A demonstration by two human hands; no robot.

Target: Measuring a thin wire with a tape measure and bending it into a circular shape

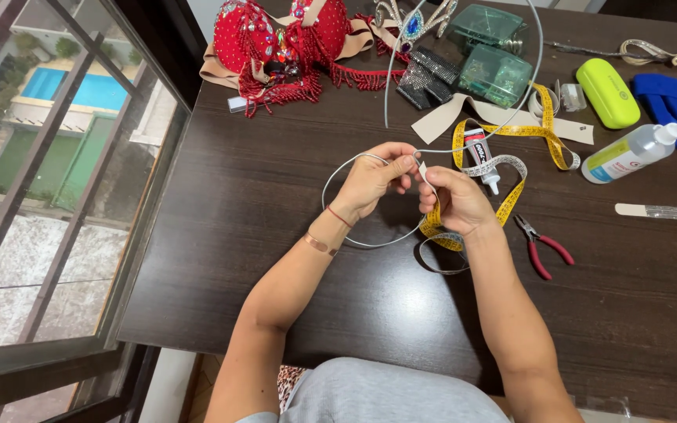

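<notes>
**Both hands pinch a wire loop where it crosses itself**

The step in hand looks like shaping: a thin, pale grey wire (337, 174) is bent into a round loop over the dark brown wooden table (276, 235), and both hands meet at the point where the loop closes. The left hand (374, 176) has thumb and fingers closed on the wire at the top of the loop. The right hand (454, 200) sits just beside it, its fingers closed on the wire on the other side of the crossing. The loop hangs below and to the left of the left hand, curving round under the wrist; the free length of wire rises from between the hands and arcs away over the far side of the table.

As a judgement, the next move calls for a steady pinch at the crossing while the loop is fixed or adjusted, since a springy wire may open if either grip loosens.

A yellow cloth measuring tape (511, 168) trails from beneath the right hand. Red-handled small pliers (542, 247) lie near the right wrist, and a small glue tube (479, 153) lies just beyond the right hand.
</notes>
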